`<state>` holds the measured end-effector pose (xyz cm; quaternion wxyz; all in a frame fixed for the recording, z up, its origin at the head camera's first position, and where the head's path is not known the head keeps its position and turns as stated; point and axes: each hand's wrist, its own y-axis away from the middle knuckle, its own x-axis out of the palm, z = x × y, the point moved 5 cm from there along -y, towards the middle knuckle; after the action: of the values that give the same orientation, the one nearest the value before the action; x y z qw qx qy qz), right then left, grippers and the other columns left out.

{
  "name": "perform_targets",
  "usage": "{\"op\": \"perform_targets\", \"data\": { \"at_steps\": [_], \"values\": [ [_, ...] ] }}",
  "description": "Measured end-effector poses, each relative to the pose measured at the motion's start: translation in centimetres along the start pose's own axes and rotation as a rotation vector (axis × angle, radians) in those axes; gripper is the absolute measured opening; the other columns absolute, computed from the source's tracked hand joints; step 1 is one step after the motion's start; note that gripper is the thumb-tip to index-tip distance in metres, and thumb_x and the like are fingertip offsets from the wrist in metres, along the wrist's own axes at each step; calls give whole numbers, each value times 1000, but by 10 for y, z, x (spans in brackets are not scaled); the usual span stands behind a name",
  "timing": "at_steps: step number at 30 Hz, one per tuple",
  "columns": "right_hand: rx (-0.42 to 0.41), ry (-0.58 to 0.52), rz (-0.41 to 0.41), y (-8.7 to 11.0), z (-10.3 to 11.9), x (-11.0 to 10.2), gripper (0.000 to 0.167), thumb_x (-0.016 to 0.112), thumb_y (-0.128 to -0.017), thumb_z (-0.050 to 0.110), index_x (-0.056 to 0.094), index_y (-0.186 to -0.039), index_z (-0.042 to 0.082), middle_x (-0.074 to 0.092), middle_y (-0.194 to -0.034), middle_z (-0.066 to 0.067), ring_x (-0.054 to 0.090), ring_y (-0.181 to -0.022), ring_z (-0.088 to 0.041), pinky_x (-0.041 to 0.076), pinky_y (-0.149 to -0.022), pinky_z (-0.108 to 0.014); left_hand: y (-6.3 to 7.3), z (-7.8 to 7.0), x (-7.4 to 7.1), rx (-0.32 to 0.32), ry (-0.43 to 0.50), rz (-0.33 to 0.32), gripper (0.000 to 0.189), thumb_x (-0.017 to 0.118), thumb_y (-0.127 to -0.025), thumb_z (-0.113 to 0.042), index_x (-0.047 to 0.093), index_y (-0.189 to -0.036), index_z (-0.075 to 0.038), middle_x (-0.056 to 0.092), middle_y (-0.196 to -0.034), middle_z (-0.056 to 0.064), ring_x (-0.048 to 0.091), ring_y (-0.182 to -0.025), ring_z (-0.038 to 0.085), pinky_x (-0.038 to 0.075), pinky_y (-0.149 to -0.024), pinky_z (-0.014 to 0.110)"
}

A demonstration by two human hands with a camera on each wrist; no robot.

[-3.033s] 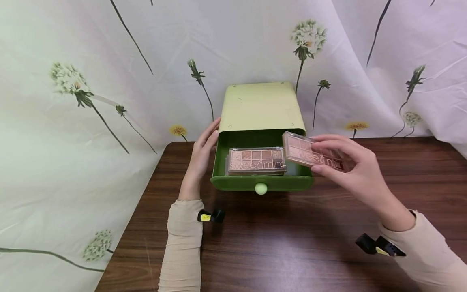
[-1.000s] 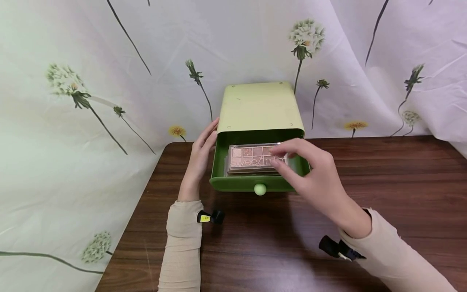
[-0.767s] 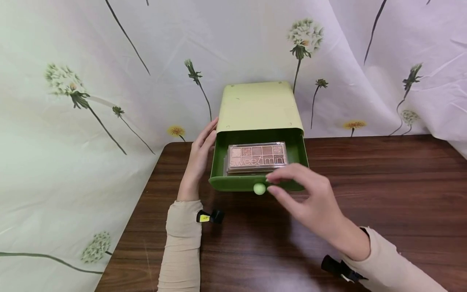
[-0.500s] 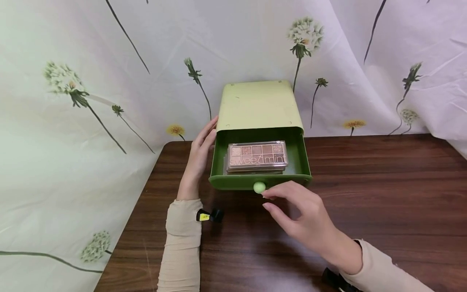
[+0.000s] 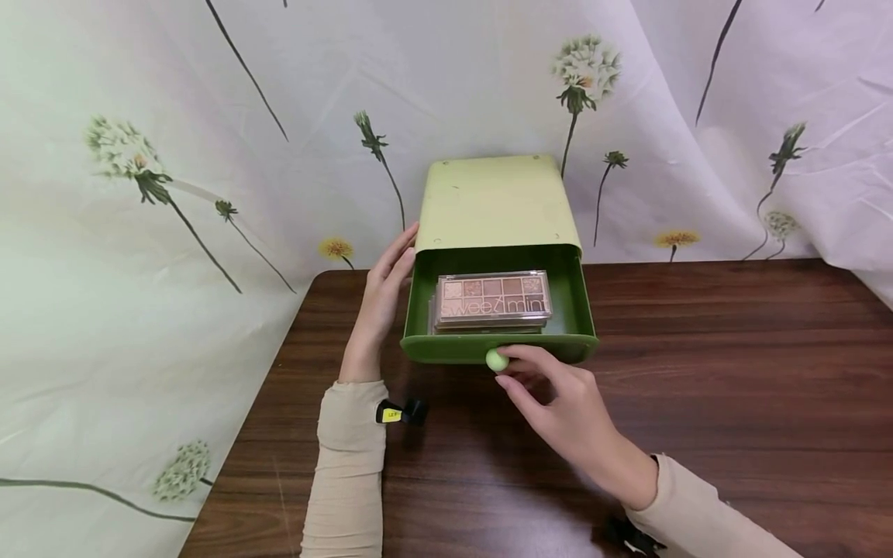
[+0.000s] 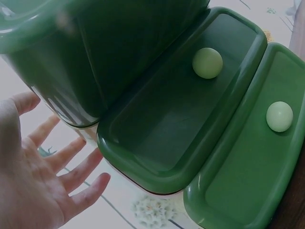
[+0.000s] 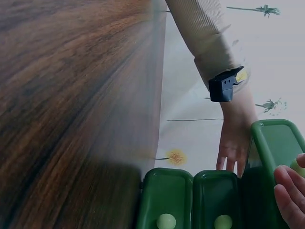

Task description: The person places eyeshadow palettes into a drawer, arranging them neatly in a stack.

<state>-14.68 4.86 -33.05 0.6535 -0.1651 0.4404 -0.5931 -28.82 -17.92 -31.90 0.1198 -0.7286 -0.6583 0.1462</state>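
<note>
A mini drawer cabinet with a pale yellow-green top stands against the cloth, its top drawer pulled out. Inside lies a stack of eyeshadow palettes, the uppermost palette showing pinkish-brown pans under a clear lid. My right hand has index finger and thumb curled at the round light-green knob on the drawer's front. My left hand rests along the cabinet's left side; its fingers look extended in the left wrist view, where two lower drawers with green knobs appear closed.
Under the cabinet is a dark brown wooden table. A white cloth printed with dandelions hangs behind and to the left. Small black cameras are strapped to both sleeves.
Three seconds ago my right hand held a palette above the drawer; that palette now lies on the stack. The hand has moved down and left to the knob. My left hand stays put.
</note>
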Motion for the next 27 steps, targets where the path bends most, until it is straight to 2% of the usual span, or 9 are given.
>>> {"op": "perform_targets", "data": {
  "at_steps": [9,19,27],
  "values": [
    [-22,22,-32,-3,-2,1,33,77,-81,-4,70,-111,8,74,-99,-1,71,-81,-11,52,-66,-18,0,2,0,-5,-2,-2,46,48,-105,-30,47,-150,-18,50,-145,2,50,-127,16,44,-98,41],
    [-51,21,-52,-6,-2,0,33,77,-81,-4,70,-111,8,74,-98,-1,71,-81,-12,53,-68,-19,1,1,1,-18,35,-13,48,48,-105,-29,46,-150,-15,48,-147,3,50,-128,17,45,-98,38],
    [-72,1,-75,-14,-1,-4,32,78,-80,-4,70,-110,6,74,-96,-3,71,-79,-12,53,-66,-19,1,2,2,-12,47,-16,48,49,-104,-31,47,-150,-16,48,-147,2,49,-129,17,40,-103,49]
  ]
}}
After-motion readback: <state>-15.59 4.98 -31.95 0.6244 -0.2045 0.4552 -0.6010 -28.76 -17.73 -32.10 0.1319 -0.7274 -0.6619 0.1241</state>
